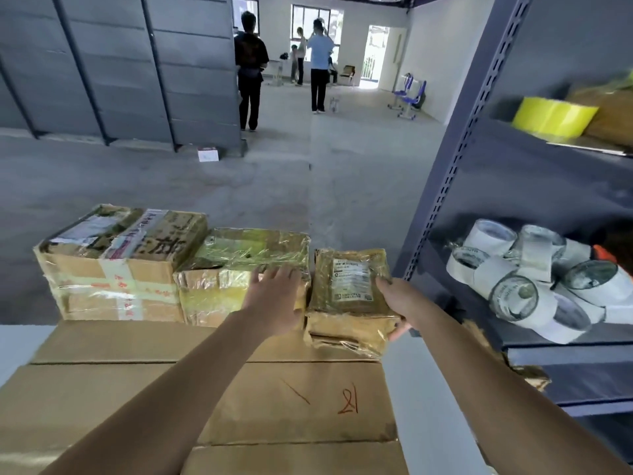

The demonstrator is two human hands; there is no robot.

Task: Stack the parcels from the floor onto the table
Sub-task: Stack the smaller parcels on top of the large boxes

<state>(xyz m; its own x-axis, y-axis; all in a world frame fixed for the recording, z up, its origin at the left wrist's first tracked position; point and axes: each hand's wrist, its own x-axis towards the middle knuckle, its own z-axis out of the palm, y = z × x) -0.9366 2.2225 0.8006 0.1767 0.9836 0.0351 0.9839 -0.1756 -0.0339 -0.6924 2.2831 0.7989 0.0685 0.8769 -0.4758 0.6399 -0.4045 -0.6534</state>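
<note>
Large flat cardboard boxes (294,399) cover the white table (17,344) in front of me. On their far side stand three parcels in a row: a taped box (113,269) at the left, a plastic-wrapped box (233,265) in the middle, and a small labelled parcel (349,293) at the right. My left hand (274,303) lies with straight fingers against the middle parcel's near right corner. My right hand (399,303) grips the small parcel's right edge, fingers curled under it.
A grey metal shelf rack (479,138) stands close at my right, holding several tape rolls (534,286) and a yellow roll (551,116). A small white box (208,154) lies on the concrete floor. Several people (250,70) stand far off by the windows.
</note>
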